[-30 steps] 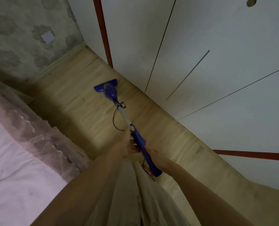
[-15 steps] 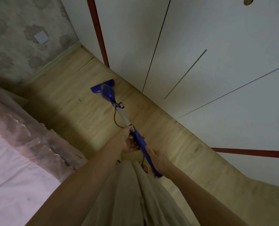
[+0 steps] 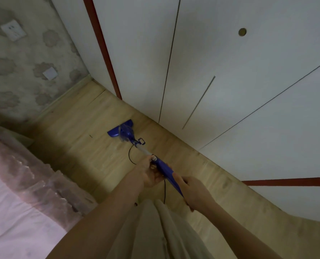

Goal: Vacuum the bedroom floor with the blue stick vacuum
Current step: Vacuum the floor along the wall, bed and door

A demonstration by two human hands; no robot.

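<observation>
The blue stick vacuum [image 3: 163, 166] slants from my hands down to the wooden floor [image 3: 84, 146]. Its flat blue head [image 3: 121, 130] lies on the floor close to the white wardrobe, a grey tube joining it to the blue handle. My left hand [image 3: 149, 173] grips the upper end of the tube where the blue handle starts. My right hand [image 3: 193, 192] grips the handle's rear end. A thin black cord [image 3: 130, 156] loops from the tube and hangs down past my hands.
White wardrobe doors [image 3: 221, 81] with red trim run along the right. A pink-covered bed [image 3: 15, 193] fills the left. A patterned wall [image 3: 24, 75] with a socket and a switch closes the far end. My beige trousers [image 3: 155, 230] are below.
The vacuum head has drawn back a little from the far wall along the wardrobe base. The view has tilted up, showing more wall and wardrobe. Both hands keep their grip.
</observation>
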